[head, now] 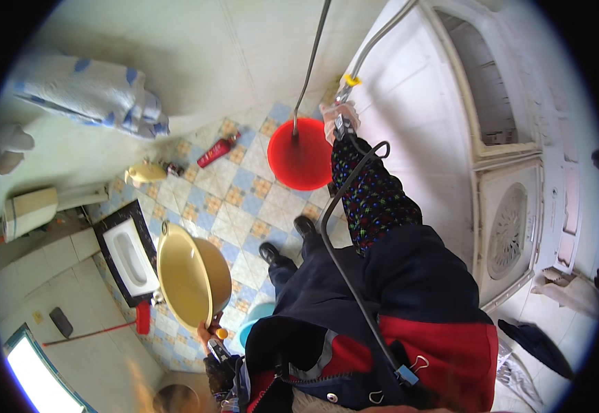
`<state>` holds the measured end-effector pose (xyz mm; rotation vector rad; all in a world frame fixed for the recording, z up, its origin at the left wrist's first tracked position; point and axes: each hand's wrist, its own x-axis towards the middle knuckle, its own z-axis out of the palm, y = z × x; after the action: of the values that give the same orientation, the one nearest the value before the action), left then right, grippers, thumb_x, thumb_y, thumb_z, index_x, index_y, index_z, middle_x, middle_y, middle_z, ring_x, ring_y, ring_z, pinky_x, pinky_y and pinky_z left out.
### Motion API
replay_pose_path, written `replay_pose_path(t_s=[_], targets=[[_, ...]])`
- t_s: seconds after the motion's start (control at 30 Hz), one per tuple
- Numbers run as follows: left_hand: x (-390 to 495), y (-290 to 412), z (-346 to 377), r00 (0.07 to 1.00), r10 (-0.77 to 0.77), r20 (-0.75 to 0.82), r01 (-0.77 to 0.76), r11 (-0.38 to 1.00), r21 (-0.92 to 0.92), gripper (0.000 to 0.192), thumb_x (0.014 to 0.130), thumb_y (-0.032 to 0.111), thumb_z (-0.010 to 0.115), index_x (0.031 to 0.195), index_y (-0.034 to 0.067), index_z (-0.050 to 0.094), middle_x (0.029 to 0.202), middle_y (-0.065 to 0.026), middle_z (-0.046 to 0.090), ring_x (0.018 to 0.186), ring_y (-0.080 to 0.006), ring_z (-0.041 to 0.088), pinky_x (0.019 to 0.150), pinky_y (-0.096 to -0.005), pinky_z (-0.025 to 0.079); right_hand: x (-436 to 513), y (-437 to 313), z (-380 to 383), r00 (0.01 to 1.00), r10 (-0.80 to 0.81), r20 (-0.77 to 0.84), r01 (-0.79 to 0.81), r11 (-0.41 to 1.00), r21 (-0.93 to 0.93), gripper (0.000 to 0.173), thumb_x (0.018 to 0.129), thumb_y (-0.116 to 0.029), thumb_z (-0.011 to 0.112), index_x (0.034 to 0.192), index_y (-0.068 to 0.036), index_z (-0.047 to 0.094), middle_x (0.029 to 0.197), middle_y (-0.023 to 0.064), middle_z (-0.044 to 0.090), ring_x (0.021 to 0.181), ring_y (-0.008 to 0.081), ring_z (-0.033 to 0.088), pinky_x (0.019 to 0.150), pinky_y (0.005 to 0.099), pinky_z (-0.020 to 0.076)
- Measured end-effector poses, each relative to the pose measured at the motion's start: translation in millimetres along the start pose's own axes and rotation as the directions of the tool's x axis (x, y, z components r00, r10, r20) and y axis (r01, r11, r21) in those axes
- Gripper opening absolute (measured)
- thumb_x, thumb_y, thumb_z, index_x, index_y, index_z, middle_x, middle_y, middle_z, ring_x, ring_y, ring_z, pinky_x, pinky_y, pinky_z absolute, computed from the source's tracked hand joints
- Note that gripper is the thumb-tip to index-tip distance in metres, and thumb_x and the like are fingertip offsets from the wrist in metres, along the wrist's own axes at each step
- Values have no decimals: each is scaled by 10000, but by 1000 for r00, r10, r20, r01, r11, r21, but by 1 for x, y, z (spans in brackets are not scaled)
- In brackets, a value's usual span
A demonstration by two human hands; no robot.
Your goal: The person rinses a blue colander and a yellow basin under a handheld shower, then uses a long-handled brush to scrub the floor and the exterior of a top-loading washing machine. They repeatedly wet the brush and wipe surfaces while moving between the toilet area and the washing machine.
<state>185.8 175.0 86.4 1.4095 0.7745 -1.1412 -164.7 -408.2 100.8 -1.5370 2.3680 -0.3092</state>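
My left hand (210,333) grips the lower rim of a yellow plastic basin (191,276), which is tilted on its side beside a squat toilet (129,255). My right hand (341,114), in a thin clear glove, is at the metal end of a grey hose (376,44) with a yellow clip, over the edge of the white washing machine; its fingers are partly hidden. Just left of this hand a red bucket (299,155) stands on the tiled floor, with a thin dark hose (307,77) hanging into it.
On the floor lie a red bottle (218,151) and a yellow container (146,172). A light blue basin (255,317) stands near my legs. The washing machine (407,103) borders the right side. A red broom (143,318) is at lower left, and a patterned towel (98,95) hangs at upper left.
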Motion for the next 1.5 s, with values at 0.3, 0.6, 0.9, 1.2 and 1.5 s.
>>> replay_pose_path(t_s=[0.3, 0.6, 0.9, 1.2, 1.5], targets=[[8, -30, 45, 984, -180, 13, 180, 980, -80, 270, 746, 97, 527, 990, -6, 476, 923, -319, 565, 421, -150, 489, 373, -202, 416, 45, 7, 119, 982, 38, 184, -149, 755, 638, 227, 735, -250, 680, 803, -66, 566, 656, 35, 521, 622, 151, 519, 597, 360, 431], [28, -45, 57, 988, -138, -69, 131, 987, -96, 203, 751, 74, 525, 943, 24, 481, 817, -178, 612, 449, -157, 520, 376, -210, 420, 5, 4, 163, 827, -524, 204, -370, -233, 899, 216, 720, -224, 695, 756, -123, 508, 736, -19, 483, 755, 172, 470, 686, 340, 377], [70, -80, 35, 980, -89, -175, 70, 991, -114, 321, 733, 79, 506, 1040, 5, 447, 936, -237, 591, 541, -169, 583, 409, -182, 466, 46, 27, 274, 779, -355, 517, 538, 802, -259, 442, 728, -379, 631, 990, -29, 567, 984, 206, 565, 953, 320, 535, 790, 390, 420], [78, -85, -1, 943, -247, -222, 219, 965, -142, 263, 744, 83, 516, 997, 19, 485, 909, -80, 583, 802, -200, 591, 706, -273, 497, 25, 28, 320, 660, -550, 512, 730, 631, -263, 308, 829, -318, 491, 834, -18, 561, 798, 155, 597, 808, 303, 578, 696, 386, 444], [88, -75, -14, 950, -306, -56, 300, 949, -101, 187, 740, 115, 539, 913, 47, 510, 787, -43, 585, 622, -155, 570, 521, -225, 461, -14, -2, 162, 884, -349, 311, 296, 933, 205, 180, 812, -189, 571, 888, -26, 582, 684, 13, 569, 598, 98, 519, 540, 254, 419]])
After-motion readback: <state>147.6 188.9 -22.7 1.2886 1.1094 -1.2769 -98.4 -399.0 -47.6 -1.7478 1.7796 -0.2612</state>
